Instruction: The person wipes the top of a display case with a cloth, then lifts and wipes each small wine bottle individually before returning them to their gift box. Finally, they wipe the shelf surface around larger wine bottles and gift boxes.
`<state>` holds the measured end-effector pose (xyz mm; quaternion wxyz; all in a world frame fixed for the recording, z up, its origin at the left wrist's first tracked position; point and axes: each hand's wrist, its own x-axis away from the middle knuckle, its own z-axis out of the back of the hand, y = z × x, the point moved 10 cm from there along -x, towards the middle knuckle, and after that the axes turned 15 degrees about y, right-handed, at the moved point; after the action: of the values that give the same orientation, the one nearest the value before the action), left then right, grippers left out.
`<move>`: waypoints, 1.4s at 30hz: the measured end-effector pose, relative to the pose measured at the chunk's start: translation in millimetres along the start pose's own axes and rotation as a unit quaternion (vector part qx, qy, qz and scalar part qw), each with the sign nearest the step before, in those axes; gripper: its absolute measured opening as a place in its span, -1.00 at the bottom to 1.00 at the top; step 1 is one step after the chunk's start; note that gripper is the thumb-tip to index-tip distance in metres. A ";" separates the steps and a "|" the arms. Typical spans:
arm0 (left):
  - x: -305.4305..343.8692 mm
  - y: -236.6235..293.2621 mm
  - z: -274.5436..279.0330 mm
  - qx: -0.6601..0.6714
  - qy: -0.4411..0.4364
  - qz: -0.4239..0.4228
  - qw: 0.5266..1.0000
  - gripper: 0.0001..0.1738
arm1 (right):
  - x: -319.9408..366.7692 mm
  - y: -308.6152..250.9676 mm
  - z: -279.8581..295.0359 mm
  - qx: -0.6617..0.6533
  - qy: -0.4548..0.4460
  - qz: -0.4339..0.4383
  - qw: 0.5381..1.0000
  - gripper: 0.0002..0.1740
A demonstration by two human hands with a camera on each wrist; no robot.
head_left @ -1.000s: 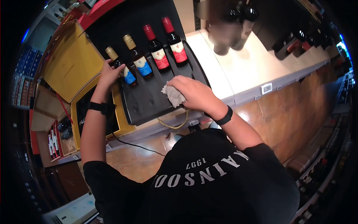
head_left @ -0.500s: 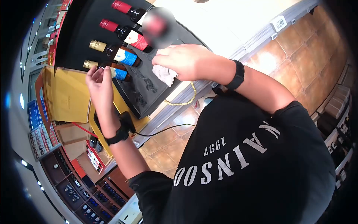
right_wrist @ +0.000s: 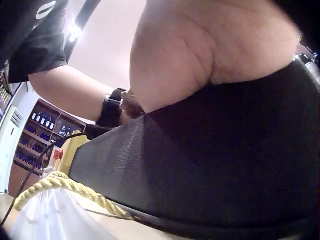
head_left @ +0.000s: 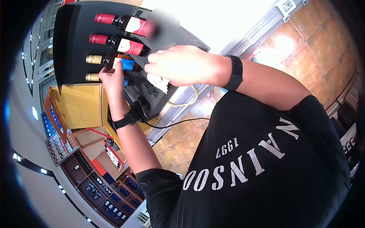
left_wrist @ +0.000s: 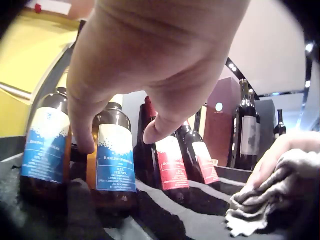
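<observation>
My left hand [head_left: 113,81] is over the bottles, thumb and fingers spread at either side of a small wine bottle [left_wrist: 115,157] with a blue label and gold cap. Its twin, another blue-labelled bottle [left_wrist: 46,145], lies beside it, partly covered by that hand in the head view. Two bottles with red caps and red labels, a nearer one [head_left: 129,46] and a farther one [head_left: 134,26], complete the row in the black box insert [head_left: 146,89]. My right hand [head_left: 186,66] grips a crumpled pale cloth [left_wrist: 255,200] close over the insert's front part.
An opened yellow box [head_left: 78,104] stands left of the black box. A twisted yellow rope handle [right_wrist: 75,187] hangs at the black box's front. A dark cable [head_left: 175,123] runs from my left wrist. Dark bottles [left_wrist: 245,135] stand behind, and bottle shelves [head_left: 95,184] line the room.
My left hand has left the outermost blue-labelled bottle and moved across to the neighbouring one. The right hand keeps the cloth over the insert. The head view has turned and shifted.
</observation>
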<state>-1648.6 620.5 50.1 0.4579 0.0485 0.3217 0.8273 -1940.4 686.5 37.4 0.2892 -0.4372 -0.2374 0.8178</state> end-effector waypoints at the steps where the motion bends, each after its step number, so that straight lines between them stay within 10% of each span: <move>1: -5.7 -1.9 -3.6 -0.033 -0.008 -0.016 0.999 -0.01 | 1.0 0.1 0.1 -0.001 0.008 0.001 1.000 -0.67; 12: -2.8 17.7 -16.2 -0.127 0.102 -0.123 0.979 0.14 | 3.2 -3.0 8.3 -0.011 0.045 0.026 0.999 -0.68; 24: 59.4 48.8 46.3 0.156 0.123 -0.044 0.979 -0.19 | -0.2 -10.3 11.5 -0.016 -0.042 0.025 0.999 -0.43; 29: 122.9 42.1 30.1 0.544 -0.033 0.205 0.813 -0.65 | -6.7 -19.2 17.7 -0.047 -0.025 0.045 0.998 0.03; 33: 156.0 36.2 -0.7 0.732 -0.145 0.294 0.597 -0.48 | -12.8 -21.2 18.2 -0.039 -0.037 0.014 0.998 -0.03; 42: 180.3 12.7 -4.3 0.698 -0.164 0.214 0.664 -0.45 | -17.7 -19.8 10.8 -0.004 -0.050 -0.053 0.997 -0.20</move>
<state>-1763.3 755.9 15.4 0.1455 0.5564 0.7052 0.4147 -1936.4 687.3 65.8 0.3182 -0.3841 -0.2771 0.8212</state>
